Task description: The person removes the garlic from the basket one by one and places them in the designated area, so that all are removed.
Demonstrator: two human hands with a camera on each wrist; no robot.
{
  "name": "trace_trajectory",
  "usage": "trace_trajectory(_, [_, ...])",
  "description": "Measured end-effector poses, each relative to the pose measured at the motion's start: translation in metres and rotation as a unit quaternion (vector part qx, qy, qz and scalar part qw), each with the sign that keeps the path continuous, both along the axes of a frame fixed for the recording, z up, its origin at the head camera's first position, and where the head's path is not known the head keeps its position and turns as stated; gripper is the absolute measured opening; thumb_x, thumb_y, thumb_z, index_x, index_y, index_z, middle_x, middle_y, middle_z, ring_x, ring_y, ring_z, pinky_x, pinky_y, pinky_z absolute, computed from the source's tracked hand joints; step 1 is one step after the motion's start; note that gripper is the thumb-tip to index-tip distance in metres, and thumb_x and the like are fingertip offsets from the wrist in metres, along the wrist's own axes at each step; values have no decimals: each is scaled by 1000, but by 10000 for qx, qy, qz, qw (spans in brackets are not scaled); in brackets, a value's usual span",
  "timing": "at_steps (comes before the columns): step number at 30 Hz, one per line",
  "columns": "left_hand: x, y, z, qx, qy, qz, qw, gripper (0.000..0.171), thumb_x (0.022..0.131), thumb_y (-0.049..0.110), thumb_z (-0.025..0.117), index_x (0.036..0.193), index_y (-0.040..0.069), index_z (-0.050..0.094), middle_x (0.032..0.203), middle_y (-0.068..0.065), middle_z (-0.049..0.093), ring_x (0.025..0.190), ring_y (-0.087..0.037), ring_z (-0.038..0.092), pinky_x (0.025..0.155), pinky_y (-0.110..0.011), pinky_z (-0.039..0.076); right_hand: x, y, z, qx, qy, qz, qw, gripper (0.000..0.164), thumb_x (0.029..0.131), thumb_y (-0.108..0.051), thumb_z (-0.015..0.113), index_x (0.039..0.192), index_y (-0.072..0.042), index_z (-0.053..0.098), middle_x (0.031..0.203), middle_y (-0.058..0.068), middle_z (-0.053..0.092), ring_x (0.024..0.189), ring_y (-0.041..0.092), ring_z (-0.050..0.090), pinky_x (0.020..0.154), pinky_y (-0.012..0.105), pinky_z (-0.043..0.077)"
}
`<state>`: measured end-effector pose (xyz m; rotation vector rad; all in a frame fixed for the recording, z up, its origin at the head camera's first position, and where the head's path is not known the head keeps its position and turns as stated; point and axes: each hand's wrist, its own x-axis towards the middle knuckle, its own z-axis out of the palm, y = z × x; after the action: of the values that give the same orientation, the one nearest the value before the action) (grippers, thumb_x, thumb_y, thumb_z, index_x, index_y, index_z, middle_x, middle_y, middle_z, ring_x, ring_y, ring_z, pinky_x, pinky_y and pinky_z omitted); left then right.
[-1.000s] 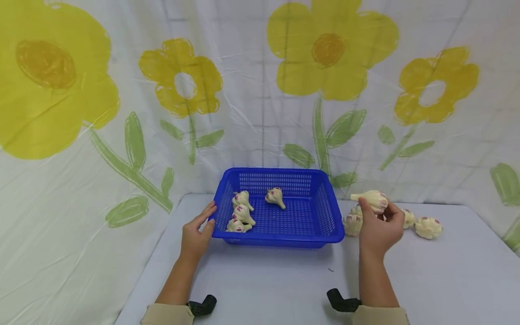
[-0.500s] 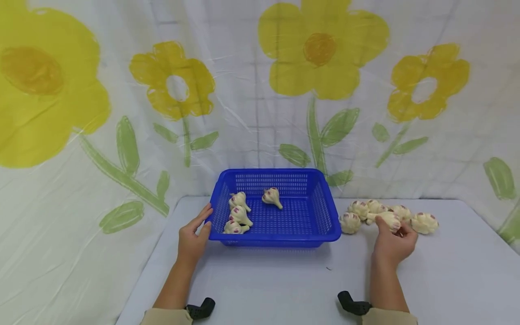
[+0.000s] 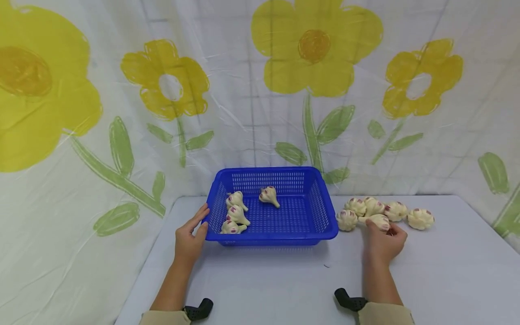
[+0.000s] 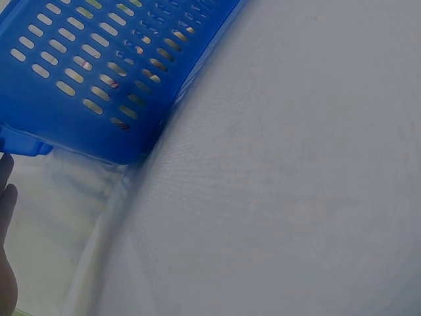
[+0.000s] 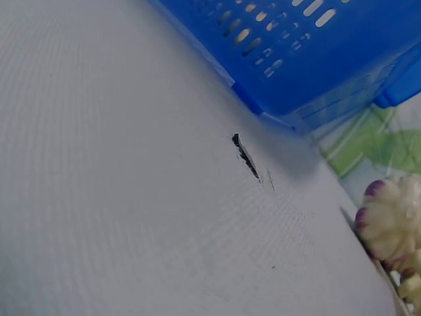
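Observation:
A blue plastic basket [image 3: 270, 236] stands on the white table, with several garlic bulbs inside: a column along its left side and one garlic bulb [image 3: 268, 195] towards the back. My left hand [image 3: 190, 239] rests its fairly straight fingers against the basket's left rim. To the right of the basket, my right hand [image 3: 385, 241] grips a garlic bulb [image 3: 378, 221] between thumb and fingers, low at the table, its stem pointing left. Right behind it lies a group of garlic bulbs [image 3: 373, 206]. In the right wrist view, part of a garlic bulb [image 5: 389, 220] shows at the edge.
A white cloth with painted yellow flowers [image 3: 314, 46] hangs behind the table [image 3: 280, 284]. One garlic bulb [image 3: 420, 219] lies at the group's right end. A small dark mark [image 5: 245, 157] shows on the tabletop before the basket.
My right hand has lowered the garlic bulb from above the group, first out to the right, down to the table in front of the others. My left hand stays at the basket's rim.

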<state>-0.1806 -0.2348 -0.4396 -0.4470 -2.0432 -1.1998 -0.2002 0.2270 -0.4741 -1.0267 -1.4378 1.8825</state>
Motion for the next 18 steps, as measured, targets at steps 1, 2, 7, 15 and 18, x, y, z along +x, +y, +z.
trace_trajectory(1, [0, 0, 0, -5, 1, 0, 10000, 33, 84, -13, 58, 115, -13, 66, 122, -30, 64, 116, -42, 60, 103, -11, 40, 0, 0, 0, 31, 4, 24, 10000, 65, 74, -11, 85, 127, -20, 48, 113, -13, 45, 112, 6, 44, 93, 20, 45])
trace_trajectory(2, [0, 0, 0, -3, 2, -5, 10000, 33, 84, -13, 58, 115, -13, 66, 122, -30, 64, 116, -42, 60, 103, -11, 40, -1, 0, 0, 94, -9, 63, 9999, 65, 74, -10, 85, 127, -20, 48, 113, -13, 45, 113, 7, 44, 93, 20, 45])
trace_trajectory(7, [0, 0, 0, 4, -18, 12, 10000, 32, 84, -13, 58, 115, -14, 66, 122, -30, 64, 116, -43, 60, 103, -11, 40, 0, -2, 0, 469, -154, 299, 9983, 61, 76, -4, 81, 124, -19, 47, 118, -11, 46, 120, 11, 43, 97, 20, 45])
trace_trajectory(15, [0, 0, 0, 28, -181, 30, 9998, 33, 85, -12, 58, 117, -13, 65, 125, -27, 64, 117, -44, 58, 103, -10, 39, -1, -1, -2, 943, -428, 565, 9930, 72, 77, -8, 80, 138, -10, 42, 110, -15, 41, 119, 11, 42, 98, 21, 41])
trace_trajectory(18, [0, 0, 0, 44, -168, 23, 9998, 33, 85, -12, 58, 117, -13, 65, 125, -28, 63, 118, -43, 59, 104, -11, 39, -3, -1, -3, 1103, -460, 626, 9909, 74, 77, -10, 80, 141, -8, 41, 108, -15, 41, 115, 11, 42, 95, 19, 40])
